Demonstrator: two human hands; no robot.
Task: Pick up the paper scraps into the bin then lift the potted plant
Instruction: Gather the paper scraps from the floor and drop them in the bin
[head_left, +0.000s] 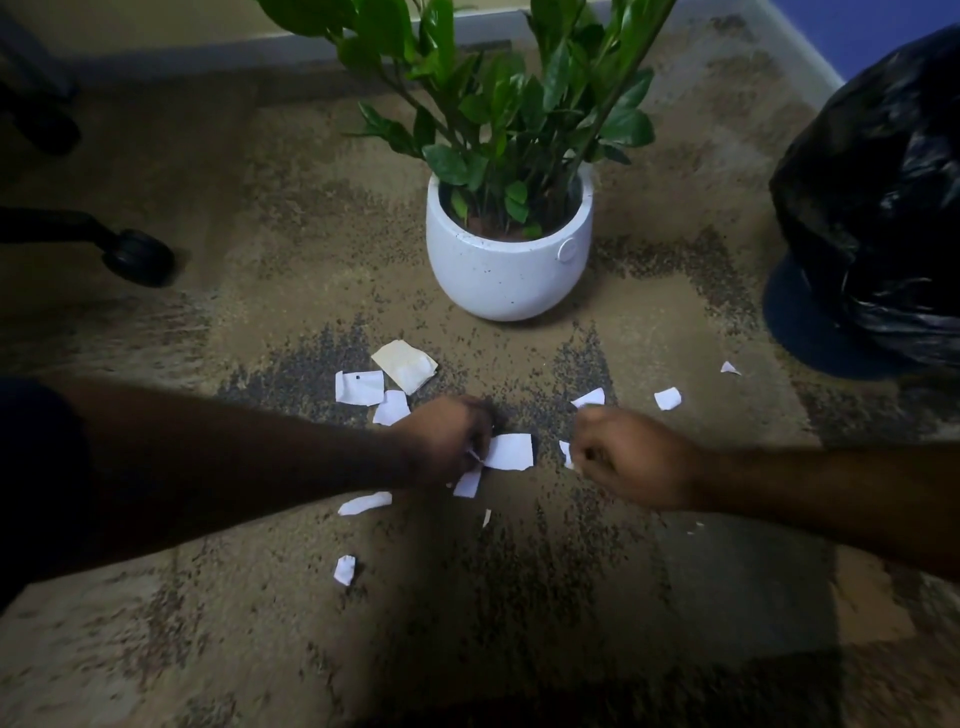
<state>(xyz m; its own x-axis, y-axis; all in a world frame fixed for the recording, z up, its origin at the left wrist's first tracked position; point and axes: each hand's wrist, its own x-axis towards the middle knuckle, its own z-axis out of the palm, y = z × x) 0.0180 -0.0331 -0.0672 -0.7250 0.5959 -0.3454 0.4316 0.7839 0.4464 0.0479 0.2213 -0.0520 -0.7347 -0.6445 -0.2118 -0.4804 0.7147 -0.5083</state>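
Several white paper scraps lie on the carpet in front of a white potted plant (509, 260) with green leaves. My left hand (447, 441) pinches a white scrap (511, 451) at its left edge, and another scrap (467, 483) shows just under the hand. My right hand (628, 457) is curled, with a small scrap (566, 453) at its fingertips and another scrap (589, 399) just beyond it. A beige scrap (405, 365) and two white ones (359, 387) lie left of centre. The bin (883, 208), lined with a black bag, stands at the right.
A chair's black caster (137, 257) and leg stand at the left. More scraps lie near the bin (667, 398) and close to me (344, 569). A grey skirting runs along the far wall behind the plant.
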